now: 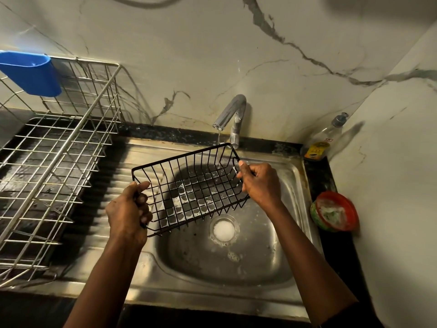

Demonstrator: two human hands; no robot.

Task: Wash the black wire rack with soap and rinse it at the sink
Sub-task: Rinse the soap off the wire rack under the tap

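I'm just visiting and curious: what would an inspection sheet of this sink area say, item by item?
Surface: steel sink, wet, foam in the drain; ribbed drainboard on its left.
Job's things: black wire rack held tilted over the basin, suds on its bottom grid; tap running a thin stream onto it.
Clutter: soap bottle and red-rimmed tub on the right ledge.
Hands: left hand grips the rack's near-left end, right hand its far-right end, fingers curled round wires.
Cables: nothing certain; a dark curve at the top edge is unclear.
Surroundings: silver dish rack with blue holder on the left; marble-look wall behind.
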